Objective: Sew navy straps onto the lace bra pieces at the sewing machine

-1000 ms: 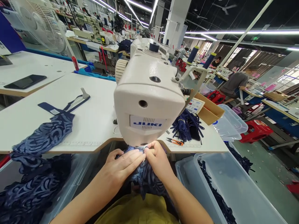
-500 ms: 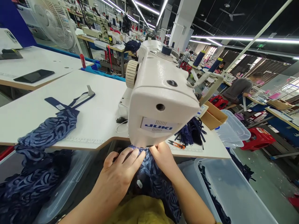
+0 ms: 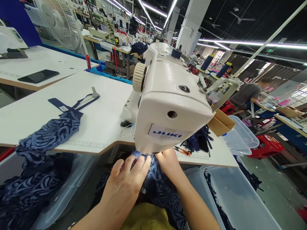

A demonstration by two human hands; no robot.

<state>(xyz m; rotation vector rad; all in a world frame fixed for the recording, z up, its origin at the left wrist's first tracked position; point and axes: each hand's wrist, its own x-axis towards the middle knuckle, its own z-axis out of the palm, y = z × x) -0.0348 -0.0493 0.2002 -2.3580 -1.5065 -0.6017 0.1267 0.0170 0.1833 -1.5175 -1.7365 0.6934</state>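
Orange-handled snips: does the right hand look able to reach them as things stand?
Probably yes: the snips lie near the right hand, nothing visible between, though it is at the fabric.

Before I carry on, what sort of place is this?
Most likely a garment factory's sewing floor. A JUKI sewing machine stands directly ahead, a patterned navy garment lies partly on the white tabletop, and more workstations fill the room behind.

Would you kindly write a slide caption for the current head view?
Left hand and right hand on dark-blue patterned fabric at a JUKI sewing machine.
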